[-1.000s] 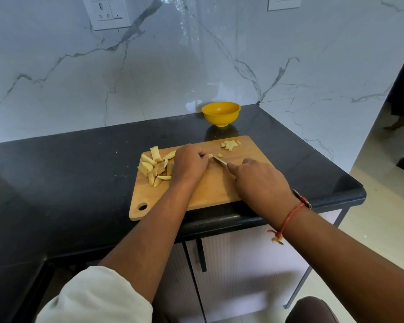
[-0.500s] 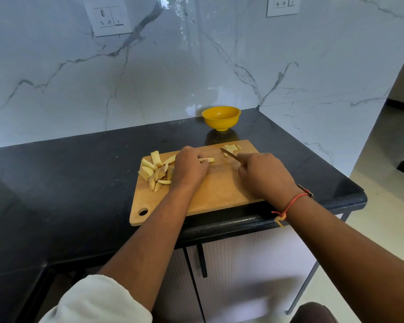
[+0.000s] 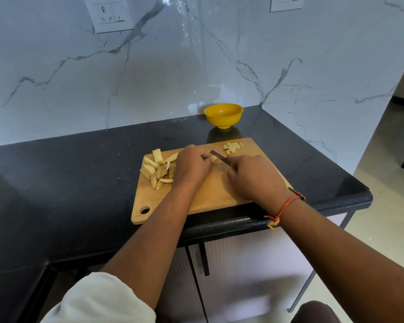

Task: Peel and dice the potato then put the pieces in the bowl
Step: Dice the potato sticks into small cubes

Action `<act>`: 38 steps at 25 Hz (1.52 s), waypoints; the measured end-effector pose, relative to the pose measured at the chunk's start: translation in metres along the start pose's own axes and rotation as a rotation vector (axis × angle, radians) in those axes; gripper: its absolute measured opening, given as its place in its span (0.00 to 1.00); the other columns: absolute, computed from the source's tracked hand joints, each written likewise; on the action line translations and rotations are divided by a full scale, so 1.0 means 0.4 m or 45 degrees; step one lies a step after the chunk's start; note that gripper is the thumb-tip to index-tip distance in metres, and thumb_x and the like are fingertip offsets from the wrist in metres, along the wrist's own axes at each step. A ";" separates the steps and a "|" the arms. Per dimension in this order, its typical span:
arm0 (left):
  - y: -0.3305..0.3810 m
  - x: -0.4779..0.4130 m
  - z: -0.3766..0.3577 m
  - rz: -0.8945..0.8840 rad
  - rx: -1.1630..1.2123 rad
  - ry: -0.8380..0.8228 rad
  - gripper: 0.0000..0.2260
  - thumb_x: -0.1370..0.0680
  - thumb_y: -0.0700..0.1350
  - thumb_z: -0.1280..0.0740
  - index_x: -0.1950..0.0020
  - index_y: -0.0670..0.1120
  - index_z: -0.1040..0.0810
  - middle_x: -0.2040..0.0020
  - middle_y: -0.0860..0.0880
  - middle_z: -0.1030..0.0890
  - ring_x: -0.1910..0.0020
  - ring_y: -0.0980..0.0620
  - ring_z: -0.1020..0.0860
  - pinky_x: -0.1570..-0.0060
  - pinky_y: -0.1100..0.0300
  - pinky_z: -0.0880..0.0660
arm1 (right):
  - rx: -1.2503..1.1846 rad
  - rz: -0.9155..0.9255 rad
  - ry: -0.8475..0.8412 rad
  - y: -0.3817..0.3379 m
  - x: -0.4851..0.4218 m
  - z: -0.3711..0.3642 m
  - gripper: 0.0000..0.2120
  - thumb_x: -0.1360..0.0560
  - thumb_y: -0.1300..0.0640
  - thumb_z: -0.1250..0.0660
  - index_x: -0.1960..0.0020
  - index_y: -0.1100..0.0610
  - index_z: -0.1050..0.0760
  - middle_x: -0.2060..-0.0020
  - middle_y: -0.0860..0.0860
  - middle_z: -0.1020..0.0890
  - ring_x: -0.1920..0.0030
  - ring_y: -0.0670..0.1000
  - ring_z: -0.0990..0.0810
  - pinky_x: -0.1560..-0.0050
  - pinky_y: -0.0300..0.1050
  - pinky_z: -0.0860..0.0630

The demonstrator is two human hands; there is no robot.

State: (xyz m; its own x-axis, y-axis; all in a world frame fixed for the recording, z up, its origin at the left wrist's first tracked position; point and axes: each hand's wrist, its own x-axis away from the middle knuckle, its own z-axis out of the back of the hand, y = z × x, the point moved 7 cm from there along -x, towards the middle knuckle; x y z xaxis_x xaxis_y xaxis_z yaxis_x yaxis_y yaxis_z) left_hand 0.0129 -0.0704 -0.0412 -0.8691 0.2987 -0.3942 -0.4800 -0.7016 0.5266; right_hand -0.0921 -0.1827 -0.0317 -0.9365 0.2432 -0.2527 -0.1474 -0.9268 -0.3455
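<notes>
Soft, even daylight fills the scene. The marble wall (image 3: pixel 196 66) shows pale glare, the black counter (image 3: pixel 68 183) mirrors the bowl (image 3: pixel 223 114), and the wide lens bends the edges.

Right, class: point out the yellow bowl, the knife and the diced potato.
yellow bowl (image 3: pixel 223 122): head view, outer wall.
knife (image 3: pixel 218 155): head view, blade.
diced potato (image 3: pixel 232 147): head view, middle of the small pile.

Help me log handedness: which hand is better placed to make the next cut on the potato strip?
Right. The right hand grips the knife, blade at the strip that the left hand pins on the board.
</notes>
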 end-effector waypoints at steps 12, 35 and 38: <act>-0.004 0.003 -0.002 0.045 0.015 -0.008 0.06 0.22 0.48 0.29 0.50 0.48 0.14 0.57 0.51 0.15 0.58 0.56 0.23 0.56 0.62 0.30 | 0.227 -0.008 -0.181 -0.009 -0.015 -0.041 0.19 0.17 0.56 0.45 0.28 0.47 0.28 0.59 0.50 0.25 0.57 0.51 0.22 0.54 0.47 0.21; -0.014 -0.003 -0.005 0.065 -0.015 0.003 0.06 0.21 0.45 0.30 0.50 0.48 0.14 0.54 0.50 0.16 0.55 0.54 0.20 0.54 0.63 0.26 | 0.040 0.007 0.046 -0.011 -0.011 -0.005 0.19 0.16 0.48 0.44 0.28 0.41 0.28 0.55 0.50 0.17 0.59 0.48 0.20 0.56 0.47 0.17; -0.013 -0.007 -0.005 0.065 -0.029 0.004 0.06 0.22 0.46 0.30 0.49 0.47 0.14 0.55 0.50 0.16 0.56 0.55 0.20 0.53 0.62 0.25 | 0.086 -0.015 -0.004 -0.015 -0.026 -0.012 0.19 0.16 0.49 0.45 0.27 0.41 0.29 0.53 0.50 0.18 0.57 0.49 0.20 0.54 0.48 0.17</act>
State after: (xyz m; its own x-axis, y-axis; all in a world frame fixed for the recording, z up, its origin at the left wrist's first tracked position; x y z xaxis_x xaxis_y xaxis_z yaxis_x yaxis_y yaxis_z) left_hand 0.0180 -0.0688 -0.0442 -0.8921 0.2600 -0.3695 -0.4321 -0.7303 0.5291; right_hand -0.0797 -0.1781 -0.0314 -0.9356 0.2532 -0.2459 -0.1794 -0.9411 -0.2865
